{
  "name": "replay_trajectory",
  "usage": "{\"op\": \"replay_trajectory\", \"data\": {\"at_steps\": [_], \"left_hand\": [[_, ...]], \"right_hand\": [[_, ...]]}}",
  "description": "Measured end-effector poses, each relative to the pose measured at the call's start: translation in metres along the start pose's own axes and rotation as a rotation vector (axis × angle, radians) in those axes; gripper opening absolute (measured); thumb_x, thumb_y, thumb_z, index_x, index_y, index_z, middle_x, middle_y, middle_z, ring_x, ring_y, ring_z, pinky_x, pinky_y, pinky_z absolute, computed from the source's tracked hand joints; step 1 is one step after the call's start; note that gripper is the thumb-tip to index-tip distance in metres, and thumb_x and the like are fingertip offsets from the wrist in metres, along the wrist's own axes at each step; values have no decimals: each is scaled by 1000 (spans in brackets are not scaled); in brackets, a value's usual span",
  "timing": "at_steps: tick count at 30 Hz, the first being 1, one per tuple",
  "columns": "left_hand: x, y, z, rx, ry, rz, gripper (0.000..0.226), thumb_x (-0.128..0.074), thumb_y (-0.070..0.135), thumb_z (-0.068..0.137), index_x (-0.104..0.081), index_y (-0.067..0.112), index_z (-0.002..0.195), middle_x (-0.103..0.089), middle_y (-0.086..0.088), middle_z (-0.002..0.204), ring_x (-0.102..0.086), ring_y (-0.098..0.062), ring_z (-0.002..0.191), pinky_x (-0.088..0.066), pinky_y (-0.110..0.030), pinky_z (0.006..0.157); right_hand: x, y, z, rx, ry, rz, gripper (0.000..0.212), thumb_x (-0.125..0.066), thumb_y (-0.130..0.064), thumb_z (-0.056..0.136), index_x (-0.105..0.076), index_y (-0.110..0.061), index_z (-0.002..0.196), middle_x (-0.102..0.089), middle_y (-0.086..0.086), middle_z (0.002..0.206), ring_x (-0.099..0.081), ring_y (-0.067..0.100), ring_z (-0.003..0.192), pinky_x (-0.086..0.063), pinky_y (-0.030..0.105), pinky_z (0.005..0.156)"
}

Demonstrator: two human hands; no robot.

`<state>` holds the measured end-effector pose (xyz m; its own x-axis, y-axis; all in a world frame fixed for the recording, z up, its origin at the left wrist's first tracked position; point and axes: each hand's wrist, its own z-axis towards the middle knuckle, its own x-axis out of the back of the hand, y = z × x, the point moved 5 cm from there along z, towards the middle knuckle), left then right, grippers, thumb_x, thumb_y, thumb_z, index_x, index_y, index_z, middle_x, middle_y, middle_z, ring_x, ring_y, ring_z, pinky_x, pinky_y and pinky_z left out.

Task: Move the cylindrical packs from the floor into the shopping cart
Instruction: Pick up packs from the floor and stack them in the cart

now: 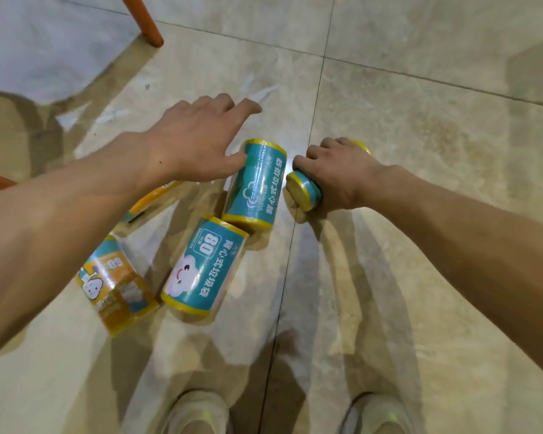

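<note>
A person is bending over a glossy tiled floor (405, 126) where several cylindrical packs are lying on their sides. The right hand (339, 173) is wrapping its fingers around a teal pack with yellow ends (304, 191), gripping it closed at floor level. The left hand (198, 139) is reaching with fingers spread apart, its thumb touching the upper end of a second teal pack (254, 183) that is resting just beside the held one. A third teal pack (201, 267), showing a cloud face and the number 80, is lying below it, its top end touching the second pack's lower end. An orange-and-teal pack (116, 286) is sitting to the left, partly under the left forearm, and another orange pack (154, 195) is peeking out behind the wrist. An orange furniture leg (145, 20) is standing at the top left. The shopping cart is out of frame. Two pale shoes (198, 411) are showing at the bottom edge.
</note>
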<state>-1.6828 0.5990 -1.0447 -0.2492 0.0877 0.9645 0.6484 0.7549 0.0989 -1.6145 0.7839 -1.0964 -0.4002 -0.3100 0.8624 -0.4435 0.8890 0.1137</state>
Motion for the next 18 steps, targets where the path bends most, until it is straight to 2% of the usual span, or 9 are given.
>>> {"op": "replay_trajectory", "data": {"at_steps": [2, 4, 8, 12, 16, 18], "left_hand": [[2, 6, 0, -59, -8, 48, 71, -55, 45, 88, -27, 32, 152, -50, -14, 135, -52, -37, 121, -46, -52, 94], [2, 13, 1, -152, -19, 130, 70, -60, 40, 89, -28, 36, 152, -46, -12, 142, -48, -35, 126, -43, -51, 96], [-1, 26, 2, -374, -53, 384, 86, -75, 31, 79, -28, 37, 151, -38, -11, 152, -40, -34, 136, -42, -50, 100], [-8, 41, 3, -660, -40, 633, 99, -84, 21, 69, -31, 34, 152, -33, -12, 158, -33, -37, 144, -39, -54, 107], [-31, 58, 10, -807, -170, 776, 107, -84, 29, 76, -13, 39, 156, -8, -7, 169, -6, -36, 155, -19, -56, 121], [-40, 60, 13, -829, -248, 796, 106, -84, 33, 76, -15, 39, 156, -6, -4, 170, 1, -34, 156, -11, -57, 123]], "right_hand": [[-5, 4, -8, -92, -14, 125, 84, -81, -65, 67, -45, -25, 131, -58, 6, 114, -58, 32, 102, -42, 37, 75], [-8, 10, -21, -202, 20, 349, 78, -81, -60, 67, -45, -27, 128, -54, 6, 108, -59, 33, 94, -41, 36, 70], [-8, 25, -43, -358, 149, 703, 74, -82, -52, 67, -45, -26, 125, -52, 3, 104, -56, 30, 91, -43, 39, 73], [-2, 42, -60, -448, 290, 971, 70, -86, -45, 69, -45, -23, 121, -59, 5, 106, -59, 30, 94, -53, 46, 81], [-2, 55, -76, -531, 376, 1176, 65, -88, -38, 72, -46, -21, 118, -59, 3, 105, -59, 24, 90, -48, 33, 69], [-4, 57, -83, -554, 388, 1223, 63, -89, -38, 71, -47, -22, 115, -59, -1, 101, -59, 19, 85, -46, 29, 65]]}}
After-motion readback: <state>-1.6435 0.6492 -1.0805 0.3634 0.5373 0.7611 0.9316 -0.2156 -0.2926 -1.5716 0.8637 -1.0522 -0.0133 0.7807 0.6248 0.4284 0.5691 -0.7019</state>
